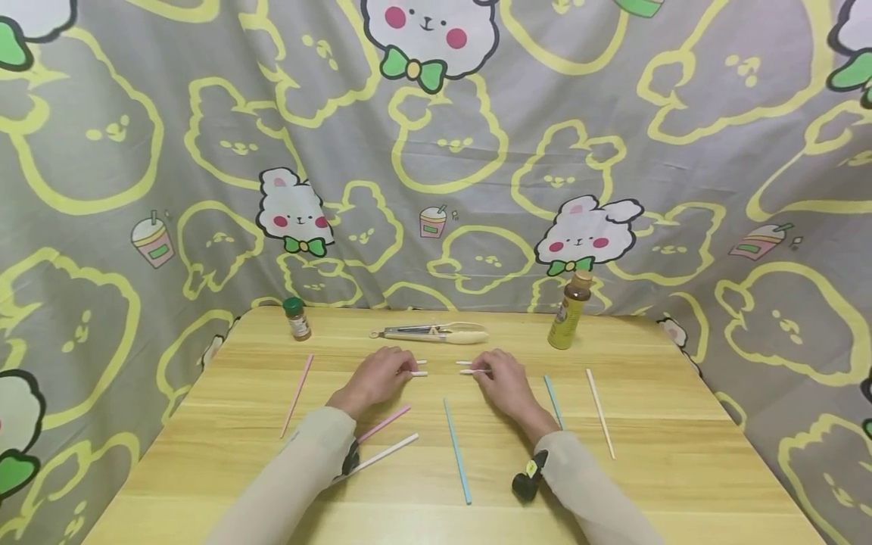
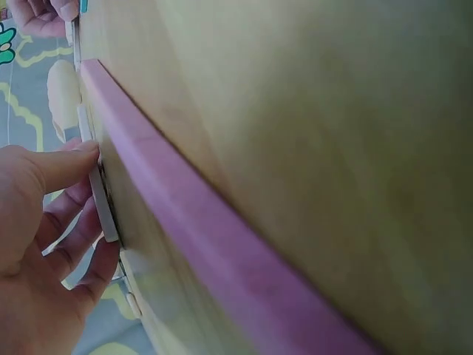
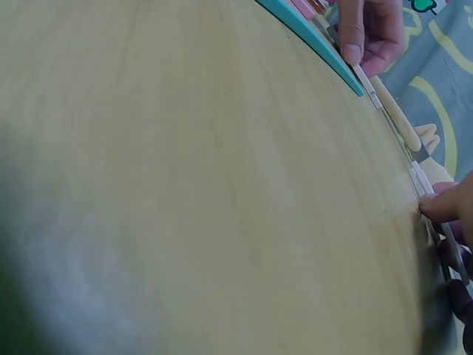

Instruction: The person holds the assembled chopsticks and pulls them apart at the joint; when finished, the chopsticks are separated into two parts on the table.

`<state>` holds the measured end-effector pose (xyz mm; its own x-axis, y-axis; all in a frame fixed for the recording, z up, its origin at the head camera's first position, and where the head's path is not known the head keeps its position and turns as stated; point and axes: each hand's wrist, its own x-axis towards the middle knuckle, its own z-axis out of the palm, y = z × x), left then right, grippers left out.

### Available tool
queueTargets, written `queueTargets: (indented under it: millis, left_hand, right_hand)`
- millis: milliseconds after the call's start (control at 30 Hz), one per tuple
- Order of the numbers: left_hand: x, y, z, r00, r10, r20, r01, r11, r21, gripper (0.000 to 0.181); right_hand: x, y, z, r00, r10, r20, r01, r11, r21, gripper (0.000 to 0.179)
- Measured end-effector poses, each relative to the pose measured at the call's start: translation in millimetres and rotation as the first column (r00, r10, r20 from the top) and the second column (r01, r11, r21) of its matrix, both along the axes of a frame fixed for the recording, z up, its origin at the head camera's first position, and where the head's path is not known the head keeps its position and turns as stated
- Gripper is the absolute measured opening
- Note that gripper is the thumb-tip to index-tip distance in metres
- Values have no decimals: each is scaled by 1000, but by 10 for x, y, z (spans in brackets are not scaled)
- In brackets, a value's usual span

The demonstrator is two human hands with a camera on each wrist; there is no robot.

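Hands and coloured sticks on a wooden table [image 1: 695,484]. The left hand [image 1: 384,372] is clamped on a white stick [image 1: 419,373], pinched between thumb and fingers; the right hand [image 1: 506,382] pinches another white stick [image 1: 466,372] likewise. These 2 tips face each other across a gap, nearer the table's far edge than its near edge. Just beyond each lies 1 further white tip [image 1: 421,362], probably of a separate stick, though the hands hide the rest. Toward the near edge lie 1 blue stick [image 1: 456,450] and, partly hidden by the left sleeve [image 1: 300,454], 1 pink and 1 white. Toward the left edge lies 1 pink stick [image 1: 297,395]; toward the right edge, 1 blue and 1 white. Along the far edge: green-capped seasoning jar [image 1: 297,319] near the left corner, tongs [image 1: 429,332] and gold-capped bottle [image 1: 570,312] toward the right corner.
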<state>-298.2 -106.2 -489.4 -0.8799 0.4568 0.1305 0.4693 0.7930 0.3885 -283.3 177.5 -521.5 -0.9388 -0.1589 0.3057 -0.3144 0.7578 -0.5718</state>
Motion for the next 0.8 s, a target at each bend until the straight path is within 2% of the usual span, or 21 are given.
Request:
queueTargets:
  millis: [233,433,800]
  left_hand:
    - [-1,18,22,1000,-12,12,12,1000,-8,6]
    - [2,17,37,1000,-14,21,14,1000,-15,7]
    - [88,-117,71,1000,-15,16,15,1000,-4,13]
  right_hand:
    - [-2,-58,28,999,-23,41,22,1000,22,7]
    - [7,-93,46,999,-30,40,29,999,33,7]
    - [11,-116,31,997,-41,68,38,999,39,7]
